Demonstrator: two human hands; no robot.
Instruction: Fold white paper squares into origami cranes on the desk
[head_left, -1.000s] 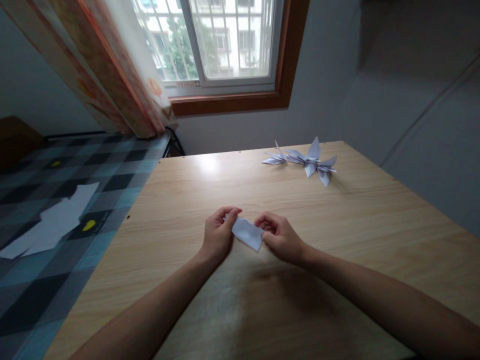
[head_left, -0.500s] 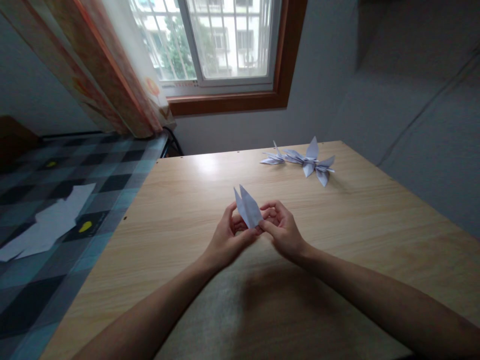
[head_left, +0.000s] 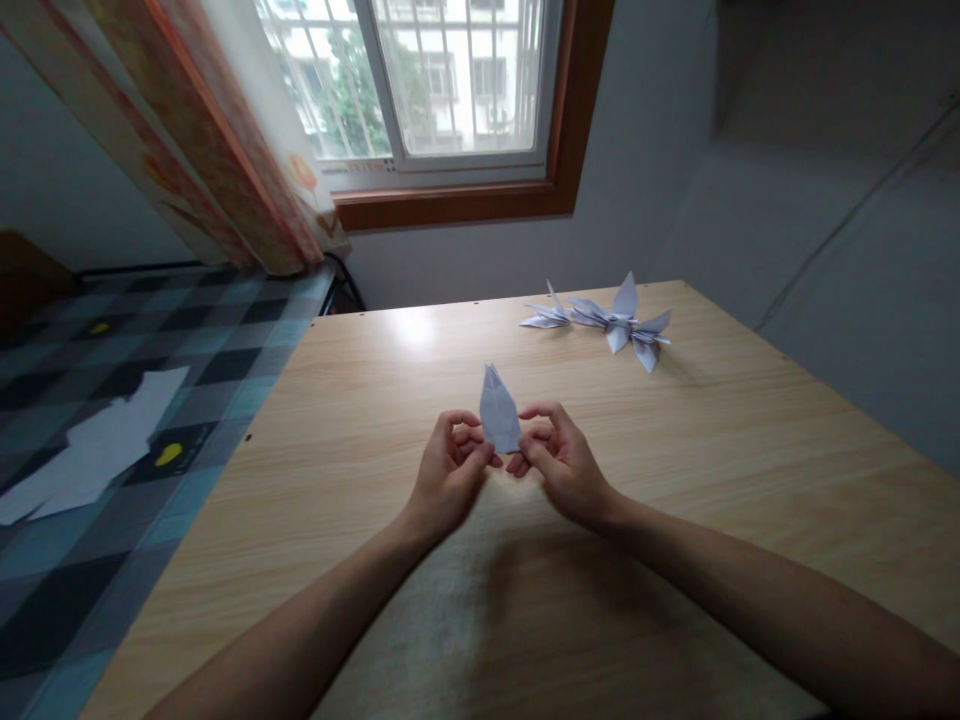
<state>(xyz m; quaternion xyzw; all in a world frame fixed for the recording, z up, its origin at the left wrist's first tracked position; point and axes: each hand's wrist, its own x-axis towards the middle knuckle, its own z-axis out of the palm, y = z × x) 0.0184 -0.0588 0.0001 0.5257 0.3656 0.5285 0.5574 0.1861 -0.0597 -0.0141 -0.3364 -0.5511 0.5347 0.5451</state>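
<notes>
A small folded piece of white paper stands upright with its point up, just above the middle of the wooden table. My left hand pinches its lower left edge with curled fingers. My right hand pinches its lower right edge the same way. Both hands meet at the paper's base, a little over the tabletop.
Finished folded paper pieces lie in a row at the table's far side. A checked blue and black bedspread lies left of the table with loose white sheets on it. A curtain and window are behind.
The folded paper lay flat between my hands a second ago. It has been raised upright and its two tips pressed closer into a single point, with both hands staying on it.
</notes>
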